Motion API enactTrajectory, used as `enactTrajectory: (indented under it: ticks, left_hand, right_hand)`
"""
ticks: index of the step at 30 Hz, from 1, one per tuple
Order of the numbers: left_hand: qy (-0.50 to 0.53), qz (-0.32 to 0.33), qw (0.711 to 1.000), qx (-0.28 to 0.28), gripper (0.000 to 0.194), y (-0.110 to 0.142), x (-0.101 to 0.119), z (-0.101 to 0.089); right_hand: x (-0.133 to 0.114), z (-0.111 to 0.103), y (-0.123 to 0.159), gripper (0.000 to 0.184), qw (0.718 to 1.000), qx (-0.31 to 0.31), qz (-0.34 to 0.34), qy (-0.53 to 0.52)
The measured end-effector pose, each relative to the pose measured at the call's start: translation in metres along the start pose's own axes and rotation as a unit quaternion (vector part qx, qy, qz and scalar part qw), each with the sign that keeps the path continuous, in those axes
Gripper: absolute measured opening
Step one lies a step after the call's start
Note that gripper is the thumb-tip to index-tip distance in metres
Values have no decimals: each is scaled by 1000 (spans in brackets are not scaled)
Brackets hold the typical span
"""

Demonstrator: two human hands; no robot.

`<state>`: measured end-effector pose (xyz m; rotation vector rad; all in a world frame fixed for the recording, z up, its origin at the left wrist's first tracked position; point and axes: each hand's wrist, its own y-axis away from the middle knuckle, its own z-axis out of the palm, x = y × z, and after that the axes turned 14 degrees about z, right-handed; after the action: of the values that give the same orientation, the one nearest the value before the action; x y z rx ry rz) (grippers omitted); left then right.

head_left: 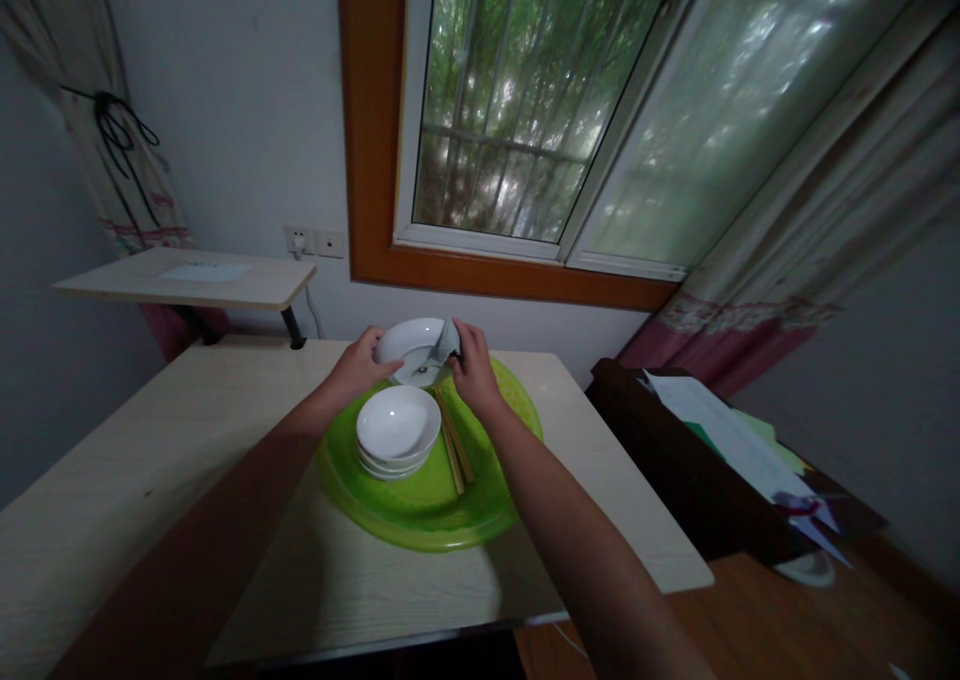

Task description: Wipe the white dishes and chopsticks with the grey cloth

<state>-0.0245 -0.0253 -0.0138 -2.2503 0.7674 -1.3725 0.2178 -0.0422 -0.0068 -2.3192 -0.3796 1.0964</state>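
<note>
A white plate point(401, 345) is tilted up over the far side of a round green tray point(427, 532). My left hand point(361, 368) grips its left rim, thumb on the inner face. At the plate's right side my right hand point(474, 368) pinches a grey cloth point(447, 342), which lies against the plate. Whether those fingers also hold the rim is hidden. Nearer to me, a stack of white bowls point(399, 425) stands on the left half of the tray. Beside the stack, several wooden chopsticks point(453, 445) lie on the tray, pointing away from me.
The tray rests on a pale wooden table point(187, 490). A small raised shelf point(195, 278) stands at its back left. Behind it are the wall and a window point(525, 100). To the right, papers point(727, 440) lie on a dark piece of furniture point(660, 470).
</note>
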Motion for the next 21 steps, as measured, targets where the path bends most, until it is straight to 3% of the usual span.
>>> enactTrajectory:
  ticks: [6, 11, 21]
  left_hand:
    - [-71, 4, 997, -33, 37, 2, 15, -5]
    - [-81, 3, 996, -38, 37, 2, 15, -5]
    - [-52, -3, 998, -33, 36, 1, 21, -5]
  right_hand:
    - [2, 1, 0, 76, 1000, -11, -18, 3]
    - [-8, 3, 2, 76, 998, -18, -44, 40]
    - [-46, 4, 9, 69, 964, -86, -195, 162]
